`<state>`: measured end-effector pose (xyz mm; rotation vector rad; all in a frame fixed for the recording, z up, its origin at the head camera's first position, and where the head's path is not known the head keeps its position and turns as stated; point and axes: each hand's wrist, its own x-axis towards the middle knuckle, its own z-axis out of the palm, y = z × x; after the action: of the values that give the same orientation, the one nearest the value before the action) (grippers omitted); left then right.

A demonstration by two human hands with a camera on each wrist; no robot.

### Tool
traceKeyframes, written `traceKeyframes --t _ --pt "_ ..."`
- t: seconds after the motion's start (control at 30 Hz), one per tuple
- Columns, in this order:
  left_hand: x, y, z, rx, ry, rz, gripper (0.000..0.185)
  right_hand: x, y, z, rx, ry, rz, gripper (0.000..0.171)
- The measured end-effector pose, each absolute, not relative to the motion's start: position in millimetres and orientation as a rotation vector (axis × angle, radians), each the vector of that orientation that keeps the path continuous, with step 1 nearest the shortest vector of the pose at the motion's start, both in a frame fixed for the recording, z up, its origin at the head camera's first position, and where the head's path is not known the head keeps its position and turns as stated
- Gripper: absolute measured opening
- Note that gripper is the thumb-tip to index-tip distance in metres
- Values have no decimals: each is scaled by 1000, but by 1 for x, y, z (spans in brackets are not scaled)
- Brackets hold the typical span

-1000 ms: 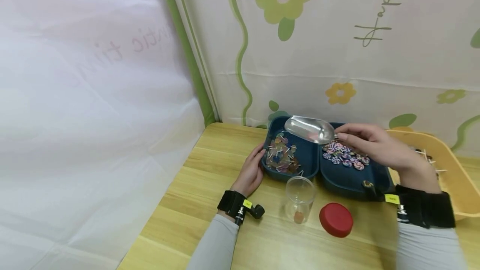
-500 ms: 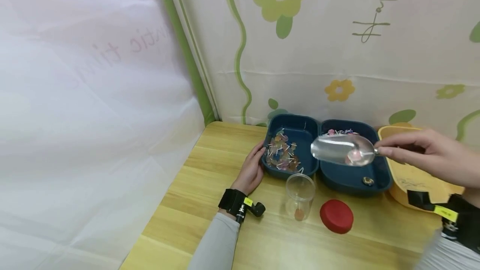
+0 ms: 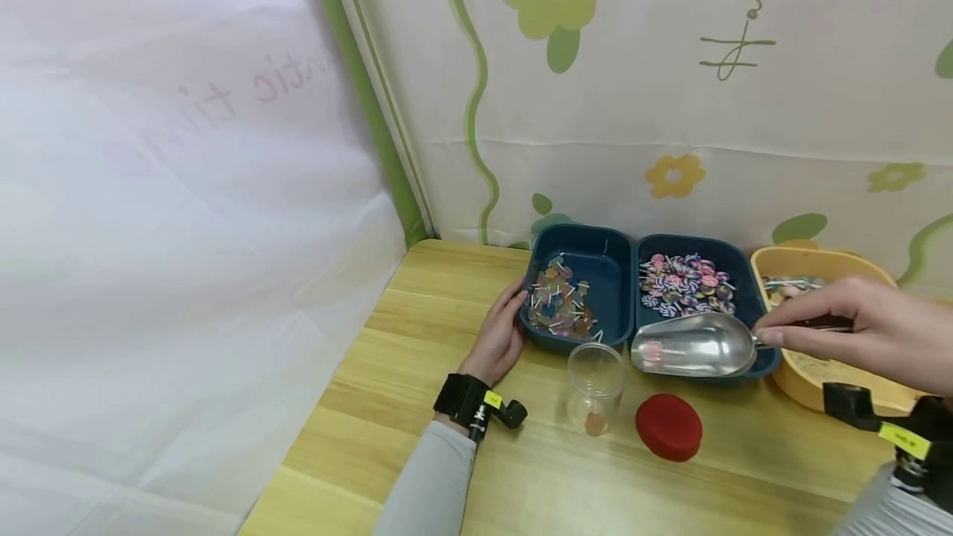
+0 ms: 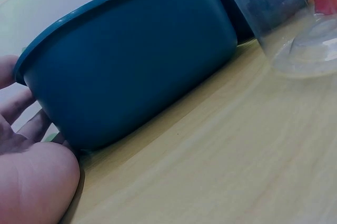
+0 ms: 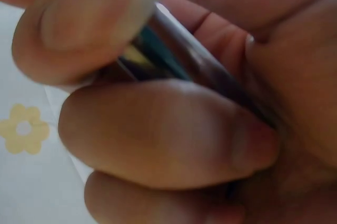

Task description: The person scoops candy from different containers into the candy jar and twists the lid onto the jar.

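Above the front rim of the right-hand dark blue tray, a shiny metal scoop [image 3: 692, 346] hangs in the air, its open mouth pointing left toward a small clear plastic jar [image 3: 595, 388]. The scoop's tip is just beside the jar's rim, and something small and pink lies inside the bowl of the scoop. The right hand [image 3: 856, 333] pinches the scoop's thin handle between thumb and fingers; the right wrist view shows the fingers [image 5: 158, 129] curled tightly round the metal handle. The jar stands upright and uncapped on the pale wooden table [image 3: 417, 329], with one small orange piece at its bottom. A round red lid [image 3: 668, 427] lies flat on the table just right of the jar.

Behind the jar sit two dark blue rectangular plastic trays side by side. The left tray [image 3: 577, 246] holds translucent coloured candies on sticks; the right tray [image 3: 737, 259] holds pink and purple swirl lollipops. The left hand [image 3: 497, 339] rests against the left tray's outer wall, fingers relaxed and lying straight along it. A yellow plastic basin [image 3: 797, 379] stands to the right of the trays, partly behind the right hand. A flower-patterned cloth [image 3: 670, 106] hangs behind the table.
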<state>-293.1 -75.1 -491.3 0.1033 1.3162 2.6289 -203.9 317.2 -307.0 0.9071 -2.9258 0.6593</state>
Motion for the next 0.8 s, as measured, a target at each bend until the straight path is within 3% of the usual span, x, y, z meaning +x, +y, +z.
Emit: traceKeyframes --t 0.4,0.63,0.8 --pt "-293 -75 -492 118 1336 2628 43 -204 320 -306 851 -2928 741 28" --pt "-293 -75 -493 111 1335 2627 44 -214 290 -297 806 -2982 534 12" --pt "-292 -74 -492 114 1343 2622 45 -235 265 -303 888 -3004 652 11"
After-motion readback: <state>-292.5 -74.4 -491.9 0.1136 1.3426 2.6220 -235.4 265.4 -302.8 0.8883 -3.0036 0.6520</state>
